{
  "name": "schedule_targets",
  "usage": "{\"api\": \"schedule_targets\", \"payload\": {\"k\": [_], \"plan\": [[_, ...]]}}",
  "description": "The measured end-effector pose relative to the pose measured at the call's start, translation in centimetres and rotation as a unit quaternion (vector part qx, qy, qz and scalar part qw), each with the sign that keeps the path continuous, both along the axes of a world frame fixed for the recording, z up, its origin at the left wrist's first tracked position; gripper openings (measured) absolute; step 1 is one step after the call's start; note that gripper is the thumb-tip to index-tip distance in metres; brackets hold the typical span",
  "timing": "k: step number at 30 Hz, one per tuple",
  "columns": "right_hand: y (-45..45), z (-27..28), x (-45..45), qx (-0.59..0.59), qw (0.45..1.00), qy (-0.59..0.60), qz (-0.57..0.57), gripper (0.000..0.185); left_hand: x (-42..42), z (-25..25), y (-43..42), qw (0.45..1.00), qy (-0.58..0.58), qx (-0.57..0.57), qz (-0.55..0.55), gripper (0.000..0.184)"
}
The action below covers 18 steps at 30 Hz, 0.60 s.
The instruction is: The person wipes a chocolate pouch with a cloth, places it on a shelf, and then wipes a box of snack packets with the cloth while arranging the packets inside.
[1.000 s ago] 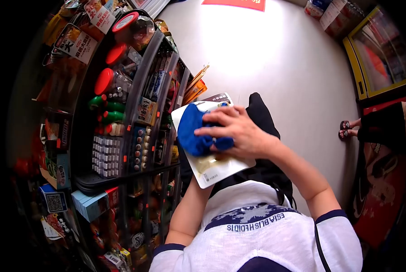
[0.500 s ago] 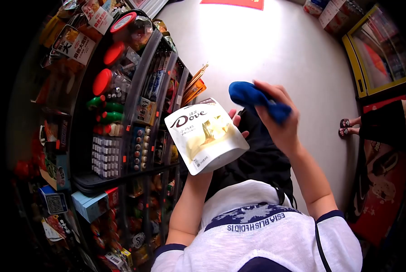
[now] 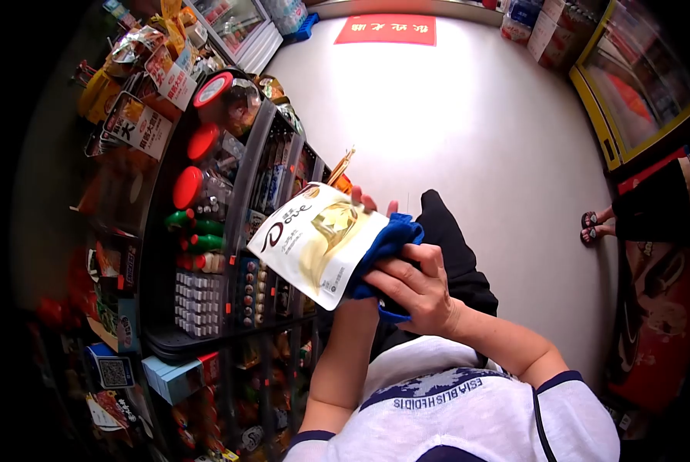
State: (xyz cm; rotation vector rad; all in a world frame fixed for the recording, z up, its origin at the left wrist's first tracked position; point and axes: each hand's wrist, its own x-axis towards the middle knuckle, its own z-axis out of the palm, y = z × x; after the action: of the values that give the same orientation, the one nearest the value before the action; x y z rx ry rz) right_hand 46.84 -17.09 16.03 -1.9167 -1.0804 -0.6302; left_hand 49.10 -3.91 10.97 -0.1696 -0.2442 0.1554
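Note:
A cream and white Dove chocolate pouch (image 3: 322, 239) is tilted in front of me, its printed face up. My left hand (image 3: 366, 202) holds it from beneath; only some fingertips show past its far edge, and the palm is hidden. Against the bottom end of the pouch my right hand (image 3: 416, 286) presses a blue cloth (image 3: 399, 231), its fingers closed over the fabric. Part of the cloth wraps around that end and hangs below the hand.
On my left stands a snack shelf (image 3: 160, 331) with red-lidded jars (image 3: 188, 187), green bottles (image 3: 206, 243) and small boxes. A yellow-framed cooler (image 3: 608, 146) is on the right, near another person's legs (image 3: 603, 223). A red mat (image 3: 386, 31) lies on the floor ahead.
My right hand has brought the blue cloth down and left onto the bottom end of the pouch. The pouch has turned and shifted slightly left. The camera view has moved up.

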Motion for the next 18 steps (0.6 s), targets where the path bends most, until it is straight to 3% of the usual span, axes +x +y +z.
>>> {"api": "schedule_targets", "payload": {"k": [6,10,12,14,16,18], "plan": [[-1.0,1.3,1.4,-0.066,0.989,0.068,0.116,0.052,-0.4,1.6,0.5,0.996,0.019,0.079,0.038,0.059],[-2.8,2.6,2.0,-0.095,0.971,0.143,0.167,0.046,-0.6,3.3,1.3,0.994,0.076,0.074,-0.006,0.058],[-3.7,2.3,1.7,-0.099,0.963,0.194,0.161,0.042,-0.3,4.0,1.6,0.993,0.047,0.109,0.006,0.054],[-4.1,2.3,1.5,-0.008,0.964,0.236,0.118,0.029,-0.3,5.2,1.7,0.995,0.051,0.091,-0.005,0.051],[-4.7,3.0,1.1,0.130,0.932,0.331,0.074,0.022,-0.2,5.8,1.8,0.994,0.060,0.090,-0.017,0.051],[-5.0,3.2,1.0,0.205,0.923,0.324,0.037,0.026,-0.2,6.3,1.6,0.994,0.078,0.077,-0.030,0.050]]}}
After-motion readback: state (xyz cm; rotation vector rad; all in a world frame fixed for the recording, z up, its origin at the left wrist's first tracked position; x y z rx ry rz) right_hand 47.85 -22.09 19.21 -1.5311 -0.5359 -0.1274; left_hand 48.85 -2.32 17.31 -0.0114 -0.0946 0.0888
